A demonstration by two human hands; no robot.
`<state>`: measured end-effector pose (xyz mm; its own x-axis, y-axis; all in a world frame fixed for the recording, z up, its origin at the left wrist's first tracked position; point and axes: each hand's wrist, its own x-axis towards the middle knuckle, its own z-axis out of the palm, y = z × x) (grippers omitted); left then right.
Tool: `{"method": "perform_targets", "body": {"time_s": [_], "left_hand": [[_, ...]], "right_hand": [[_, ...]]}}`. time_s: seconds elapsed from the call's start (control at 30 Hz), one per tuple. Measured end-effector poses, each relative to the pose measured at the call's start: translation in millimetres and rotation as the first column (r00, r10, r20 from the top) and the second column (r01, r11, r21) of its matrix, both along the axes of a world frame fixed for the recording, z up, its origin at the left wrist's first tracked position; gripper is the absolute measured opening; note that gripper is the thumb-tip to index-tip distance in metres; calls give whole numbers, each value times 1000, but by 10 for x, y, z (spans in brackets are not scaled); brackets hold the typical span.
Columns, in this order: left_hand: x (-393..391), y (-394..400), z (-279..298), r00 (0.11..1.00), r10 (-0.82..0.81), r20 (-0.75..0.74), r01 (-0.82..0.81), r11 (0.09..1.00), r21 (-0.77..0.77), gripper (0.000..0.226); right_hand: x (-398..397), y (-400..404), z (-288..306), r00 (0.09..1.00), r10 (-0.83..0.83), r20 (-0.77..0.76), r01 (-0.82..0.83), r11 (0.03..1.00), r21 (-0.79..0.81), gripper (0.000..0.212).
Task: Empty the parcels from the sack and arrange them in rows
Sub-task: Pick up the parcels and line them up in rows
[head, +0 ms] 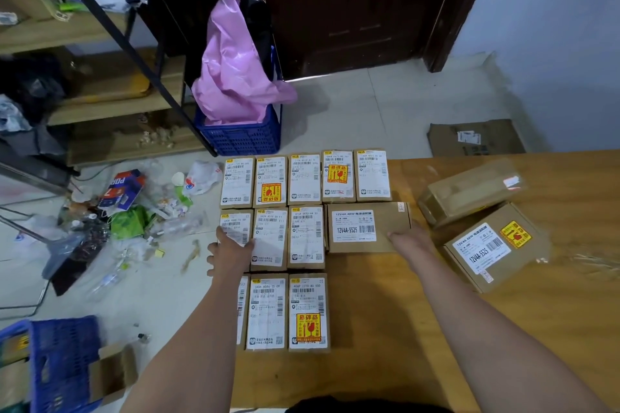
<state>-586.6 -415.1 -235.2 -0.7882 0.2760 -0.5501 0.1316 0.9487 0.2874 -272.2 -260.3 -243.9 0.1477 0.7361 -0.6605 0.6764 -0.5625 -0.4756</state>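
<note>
Parcels on table [385, 329] in three rows at its left edge: far row [305, 178] of five, middle row [271, 238] of three plus one sideways box [369, 227] at its right end, near row [285, 312] of three. Two loose boxes [483, 228] lie well apart to the right. Crate [241, 137] on floor behind; litter [134, 211] left of table.
</note>
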Motion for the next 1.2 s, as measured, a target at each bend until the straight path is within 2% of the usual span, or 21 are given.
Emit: {"method": "perform_targets", "body": {"time_s": [0.1,0.2,0.27,0.33,0.47,0.57,0.67,0.83,1.0,1.2], "left_hand": [[35,54,93,997,-27,-75,25,999,-27,84],[67,234,184,983,-90,-157,94,995,21,77],[119,425,259,967,-182,-179,194,980,52,76],[217,663,329,935,-294,-197,316,945,89,75],[483,1177,400,830,-512,-220,545,829,127,76],[663,1535,386,771,-614,-169,636,759,142,76],[755,1809,319,716,-685,-134,697,712,86,78],[702,2080,218,664,-744,-72,746,666,-6,90],[597,2145,145,667,-745,12,745,665,-50,97],[581,2137,128,656,-755,-2,754,656,-48,99]], "right_hand": [[-18,12,51,993,31,112,-35,999,36,58],[-147,146,193,983,80,168,-119,965,235,62],[-284,294,305,971,174,162,-221,911,349,58],[-443,487,407,927,320,195,-373,840,395,53],[-662,934,433,858,477,188,-513,813,276,68],[-734,1200,357,841,510,181,-536,832,144,79],[-774,1371,322,804,560,198,-579,814,47,85],[-837,1561,139,792,584,178,-591,806,-15,98],[-860,1614,47,777,608,162,-613,790,-21,92],[-848,1619,30,797,594,109,-598,802,0,94]]}}
